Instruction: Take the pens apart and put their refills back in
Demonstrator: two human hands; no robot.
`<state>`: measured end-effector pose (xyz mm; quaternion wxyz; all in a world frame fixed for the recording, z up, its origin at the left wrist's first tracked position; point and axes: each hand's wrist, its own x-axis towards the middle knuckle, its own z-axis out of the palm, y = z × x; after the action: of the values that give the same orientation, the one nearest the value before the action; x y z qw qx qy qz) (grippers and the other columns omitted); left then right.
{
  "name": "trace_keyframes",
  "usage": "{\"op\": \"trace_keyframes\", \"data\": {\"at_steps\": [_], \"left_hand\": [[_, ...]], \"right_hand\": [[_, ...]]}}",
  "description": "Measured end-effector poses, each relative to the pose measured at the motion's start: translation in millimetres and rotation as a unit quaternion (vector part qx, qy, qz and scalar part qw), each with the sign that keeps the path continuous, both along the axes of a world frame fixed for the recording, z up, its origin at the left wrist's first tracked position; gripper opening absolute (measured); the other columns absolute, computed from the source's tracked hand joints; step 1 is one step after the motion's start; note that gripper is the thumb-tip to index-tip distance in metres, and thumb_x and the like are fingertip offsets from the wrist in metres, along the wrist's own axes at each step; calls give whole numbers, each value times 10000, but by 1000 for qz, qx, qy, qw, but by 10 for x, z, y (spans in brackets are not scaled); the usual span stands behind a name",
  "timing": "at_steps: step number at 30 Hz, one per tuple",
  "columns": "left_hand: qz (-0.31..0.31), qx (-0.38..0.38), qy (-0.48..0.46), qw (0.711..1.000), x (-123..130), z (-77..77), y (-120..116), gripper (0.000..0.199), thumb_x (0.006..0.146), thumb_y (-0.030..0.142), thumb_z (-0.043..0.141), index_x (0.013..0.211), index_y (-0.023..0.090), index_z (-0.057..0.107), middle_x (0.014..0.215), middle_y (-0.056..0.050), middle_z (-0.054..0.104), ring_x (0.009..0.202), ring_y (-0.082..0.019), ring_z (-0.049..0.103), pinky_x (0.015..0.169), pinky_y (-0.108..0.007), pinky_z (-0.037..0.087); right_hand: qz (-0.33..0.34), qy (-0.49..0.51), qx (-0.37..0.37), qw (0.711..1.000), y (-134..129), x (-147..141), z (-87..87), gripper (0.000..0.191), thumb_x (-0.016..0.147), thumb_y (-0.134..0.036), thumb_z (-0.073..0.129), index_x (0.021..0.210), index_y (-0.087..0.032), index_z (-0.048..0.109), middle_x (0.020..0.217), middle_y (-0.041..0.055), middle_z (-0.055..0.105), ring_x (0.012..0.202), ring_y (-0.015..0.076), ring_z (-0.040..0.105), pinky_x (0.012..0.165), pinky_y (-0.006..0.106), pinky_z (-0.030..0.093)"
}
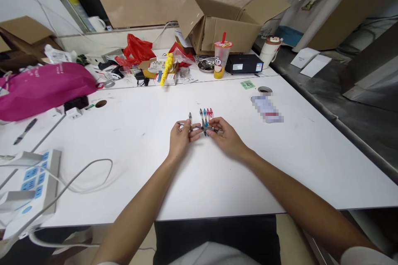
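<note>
My left hand point(180, 138) pinches the thin, pale left end of a pen point(196, 126) between thumb and fingers. My right hand point(229, 138) grips its darker right end, so the pen lies almost level between both hands, just above the table. Whether it is one piece or two parts meeting in the middle, I cannot tell. Just beyond the hands lies a row of pens: a black pen point(201, 112), a blue pen point(205, 112) and red pens point(209, 112). A separate clear pen point(190, 115) with a dark end is behind my left fingers, partly hidden.
A phone point(267, 109), blurred out, and a tape roll point(265, 90) lie to the right. On the left are a power strip point(46, 190) with cables, a dark pen point(25, 131) and a magenta bag point(49, 87). A drink cup point(221, 60) and cardboard box point(226, 33) stand behind.
</note>
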<state>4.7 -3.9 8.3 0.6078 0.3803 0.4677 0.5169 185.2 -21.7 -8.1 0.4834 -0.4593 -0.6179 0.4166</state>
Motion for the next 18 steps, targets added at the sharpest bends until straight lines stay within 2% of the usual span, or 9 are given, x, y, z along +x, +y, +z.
{"op": "trace_keyframes", "data": {"at_steps": [8,12,15,18], "left_hand": [[8,8,20,1000,-8,4,9,363,897,505,672,981,176,543,1084,-156,755,833,-207,768,661,-305,633],[11,8,21,1000,-2,4,4,371,895,509,675,978,172,544,1064,-151,757,814,-200,767,663,-308,631],[13,10,16,1000,1,-4,-1,374,899,514,668,973,167,549,1058,-148,758,802,-194,767,661,-295,625],[28,3,-2,1000,-4,-14,8,380,916,525,640,967,161,545,1069,-155,752,808,-200,772,641,-274,612]], "right_hand": [[6,-18,-8,1000,-2,7,-5,244,933,-386,601,1124,-235,581,977,54,662,900,197,622,835,390,509],[-11,-43,3,999,-8,1,4,328,893,-376,660,1181,-229,604,1072,66,663,929,198,620,836,377,502],[0,-54,-13,998,-13,1,25,269,931,-421,608,1099,-221,674,985,54,701,848,190,623,787,366,498],[-28,-56,42,997,-16,14,57,204,909,-401,646,1004,-236,719,1008,53,700,886,197,623,725,333,487]]}}
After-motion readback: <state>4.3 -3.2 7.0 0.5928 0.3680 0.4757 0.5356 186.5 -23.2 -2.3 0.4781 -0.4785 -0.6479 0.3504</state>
